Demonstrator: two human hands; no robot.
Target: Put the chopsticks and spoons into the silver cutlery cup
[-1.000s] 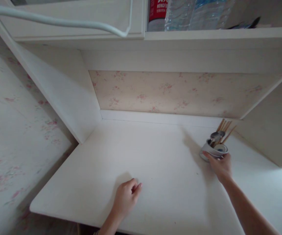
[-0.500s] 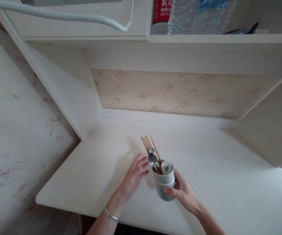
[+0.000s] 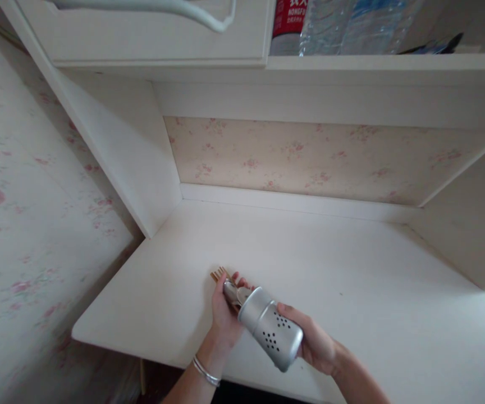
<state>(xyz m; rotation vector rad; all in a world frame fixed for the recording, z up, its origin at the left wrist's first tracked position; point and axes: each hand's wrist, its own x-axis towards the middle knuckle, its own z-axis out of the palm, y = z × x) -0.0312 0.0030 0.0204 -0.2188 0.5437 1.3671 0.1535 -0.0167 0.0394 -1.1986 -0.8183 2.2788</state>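
A silver utensil holder with small round holes lies tipped over the desk, its mouth toward the upper left. My right hand grips its lower end. Wooden chopsticks and metal spoons stick out of the mouth into my left hand, whose fingers are closed around them. A paler round piece shows at the mouth beside the spoons. The parts still inside the holder are hidden.
The white desk spreads under both hands, its front edge close to my forearms. Above, a shelf holds plastic water bottles and a red-labelled bottle. A white cable-like bar crosses the upper left.
The holder has gone from nearly upright to tipped toward the left. My left hand, open beside it before, has closed on the chopsticks and spoons. The view has shifted slightly.
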